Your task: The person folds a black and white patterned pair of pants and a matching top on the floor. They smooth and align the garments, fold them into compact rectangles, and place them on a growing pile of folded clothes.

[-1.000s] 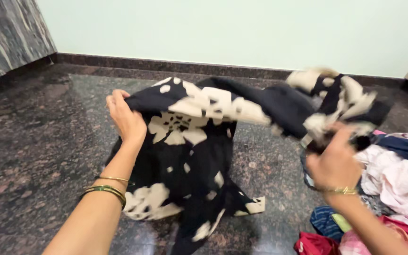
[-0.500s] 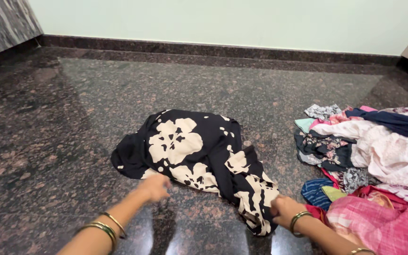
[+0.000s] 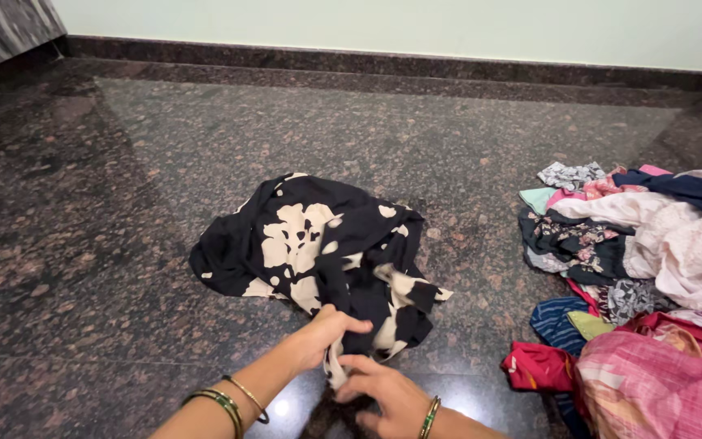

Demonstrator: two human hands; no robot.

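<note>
The black-and-cream floral garment (image 3: 318,252) lies crumpled on the granite floor (image 3: 107,211), left of the clothes pile (image 3: 643,268), with the left hand (image 3: 318,337) and right hand (image 3: 387,394) both pinching its near hem, best drawn flat and even.

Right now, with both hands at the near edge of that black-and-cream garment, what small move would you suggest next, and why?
Probably draw the near edge apart and toward you. The left hand and right hand pinch close together at the hem of the garment, which lies bunched and creased on the floor.
</note>
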